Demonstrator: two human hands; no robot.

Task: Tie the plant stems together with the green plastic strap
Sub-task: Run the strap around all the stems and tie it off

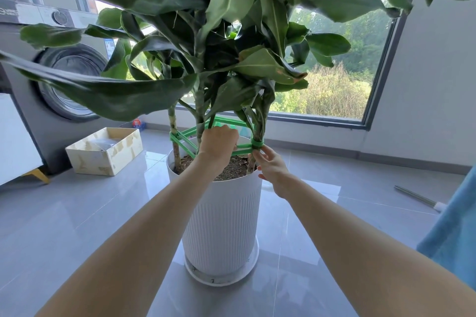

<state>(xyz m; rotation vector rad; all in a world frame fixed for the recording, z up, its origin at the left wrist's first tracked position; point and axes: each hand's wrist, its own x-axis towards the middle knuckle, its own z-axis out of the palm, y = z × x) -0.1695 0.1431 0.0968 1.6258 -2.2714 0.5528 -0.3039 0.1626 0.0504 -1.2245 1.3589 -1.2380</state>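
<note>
The strap [242, 149] already rings the stems [198, 108] mid-frame; the left hand [219, 140] grips it with curled fingers, the right hand [273, 166] pinches the end wrap, so probably only securing remains.

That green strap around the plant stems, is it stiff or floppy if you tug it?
Probably bendy yet springy: the green plastic strap coils tightly round the right stem but runs straight, without sagging, toward the left stem. Likely light: its bands look thin and flat. Smooth plastic may slip; the left hand grips it in a fist.

home laundry corner, washing machine [64, 80], window [334, 85]
</note>
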